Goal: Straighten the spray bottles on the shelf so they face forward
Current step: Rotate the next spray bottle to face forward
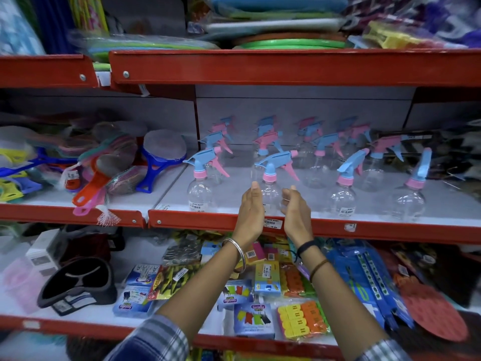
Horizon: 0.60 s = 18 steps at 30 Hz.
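Several clear spray bottles with blue and pink trigger heads stand in rows on the middle red-edged shelf (234,222). In the front row, one bottle (270,188) stands between my two hands, its blue head turned sideways with the pink nozzle tip to the right. My left hand (251,207) is on its left side and my right hand (295,208) on its right, fingers straight and apart; whether they touch the bottle I cannot tell. Other front bottles stand at the left (199,191), at the right (343,196) and at the far right (410,201), heads turned various ways.
Coloured plastic scrubbers and brushes (104,162) lie on the shelf section to the left. The upper shelf (286,66) overhangs the bottles. The shelf below holds packets of clothes pegs (299,319) and a dark tray (78,282).
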{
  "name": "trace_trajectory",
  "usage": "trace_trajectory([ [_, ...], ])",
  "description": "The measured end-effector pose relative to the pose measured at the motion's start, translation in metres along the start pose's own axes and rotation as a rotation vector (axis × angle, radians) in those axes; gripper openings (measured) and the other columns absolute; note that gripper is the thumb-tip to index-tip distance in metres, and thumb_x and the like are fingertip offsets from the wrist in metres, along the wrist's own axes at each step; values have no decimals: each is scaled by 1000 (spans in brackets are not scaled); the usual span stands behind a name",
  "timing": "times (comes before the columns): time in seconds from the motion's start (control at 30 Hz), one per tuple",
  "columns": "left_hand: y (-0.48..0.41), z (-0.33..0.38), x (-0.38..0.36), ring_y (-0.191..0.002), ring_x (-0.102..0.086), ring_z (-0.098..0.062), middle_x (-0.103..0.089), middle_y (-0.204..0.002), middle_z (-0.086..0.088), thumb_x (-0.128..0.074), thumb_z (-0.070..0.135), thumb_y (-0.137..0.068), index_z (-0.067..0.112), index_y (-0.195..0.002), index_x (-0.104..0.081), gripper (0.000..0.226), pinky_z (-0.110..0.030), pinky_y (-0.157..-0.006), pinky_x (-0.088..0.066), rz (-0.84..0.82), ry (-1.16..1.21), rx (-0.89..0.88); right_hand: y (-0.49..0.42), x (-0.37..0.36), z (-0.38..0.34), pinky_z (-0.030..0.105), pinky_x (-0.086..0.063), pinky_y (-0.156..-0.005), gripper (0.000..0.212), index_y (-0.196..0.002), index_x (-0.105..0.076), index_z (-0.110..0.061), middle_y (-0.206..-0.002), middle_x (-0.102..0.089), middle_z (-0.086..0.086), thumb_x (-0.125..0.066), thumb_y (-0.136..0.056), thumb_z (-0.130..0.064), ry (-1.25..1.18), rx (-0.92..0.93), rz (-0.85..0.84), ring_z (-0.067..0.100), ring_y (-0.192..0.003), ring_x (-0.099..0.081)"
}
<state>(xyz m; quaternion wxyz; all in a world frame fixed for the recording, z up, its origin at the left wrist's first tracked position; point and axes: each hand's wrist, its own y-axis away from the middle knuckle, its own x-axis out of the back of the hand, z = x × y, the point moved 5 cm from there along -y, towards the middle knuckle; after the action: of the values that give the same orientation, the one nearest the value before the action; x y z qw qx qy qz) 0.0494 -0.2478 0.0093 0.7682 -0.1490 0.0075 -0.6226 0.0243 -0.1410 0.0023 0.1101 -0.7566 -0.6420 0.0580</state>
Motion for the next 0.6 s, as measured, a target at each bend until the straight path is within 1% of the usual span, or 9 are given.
trace_trajectory([
  [0.1,-1,1,-1,-139,-28,-16,-30,-152,-2,-10,56,-92,19,-142,-30,65,-27,-111,-18,10,-2,1,-1,0,3,52,-40,-102,50,-100,-58,-26,-119,-59,9,-22,-82,-56,39,24,14,28,-112,-55],
  [0.13,-2,1,-1,-139,-28,-16,-30,-151,-3,-10,54,-93,19,-141,-31,63,-25,-109,-17,15,-3,-3,-1,0,4,51,-41,-102,50,-102,-57,-25,-120,-59,10,-23,-82,-56,45,31,22,28,-112,-55],
  [0.23,-3,-1,-1,-138,-29,-16,-32,-151,-3,-10,55,-92,19,-141,-32,64,-24,-108,-17,16,-2,-7,-2,0,6,50,-41,-102,40,-97,-54,-29,-113,-58,5,-25,-84,-53,45,37,26,26,-112,-55],
  [0.33,-2,-2,-1,-135,-34,-17,-36,-147,-3,-12,58,-90,19,-138,-36,67,-33,-116,-22,62,1,-6,1,5,3,46,-44,-97,40,-93,-56,-21,-105,-59,5,-26,-90,-48,85,80,23,25,-103,-56],
  [0.4,7,3,0,-125,-41,-12,-41,-136,0,-18,49,-95,16,-128,-43,53,-34,-113,-28,191,13,-93,10,14,-3,43,-45,-90,42,-92,-58,-15,-99,-60,7,-26,-91,-43,101,172,56,25,-97,-57],
  [0.47,22,11,-1,-121,-41,-5,-42,-130,1,-24,35,-99,17,-123,-46,37,-22,-107,-30,336,72,-255,19,29,-9,40,-47,-87,42,-95,-60,-16,-98,-59,4,-28,-92,-42,62,279,124,21,-95,-57],
  [0.5,29,16,-7,-123,-41,-3,-44,-130,0,-26,29,-98,16,-122,-48,35,-16,-105,-29,360,93,-342,21,42,-11,38,-48,-85,41,-96,-60,-18,-99,-59,3,-28,-92,-43,38,325,170,20,-95,-57],
  [0.53,35,21,-14,-125,-41,-3,-46,-129,-1,-27,26,-98,16,-121,-50,35,-15,-105,-29,336,97,-413,22,55,-12,37,-48,-83,39,-96,-60,-21,-99,-60,3,-28,-92,-42,15,365,219,20,-95,-58],
  [0.6,40,27,-39,-126,-41,-4,-49,-128,-2,-27,26,-98,17,-120,-53,35,-16,-107,-29,187,71,-472,18,84,-11,34,-46,-81,37,-95,-59,-22,-98,-59,5,-27,-92,-41,-27,404,324,22,-94,-57],
])
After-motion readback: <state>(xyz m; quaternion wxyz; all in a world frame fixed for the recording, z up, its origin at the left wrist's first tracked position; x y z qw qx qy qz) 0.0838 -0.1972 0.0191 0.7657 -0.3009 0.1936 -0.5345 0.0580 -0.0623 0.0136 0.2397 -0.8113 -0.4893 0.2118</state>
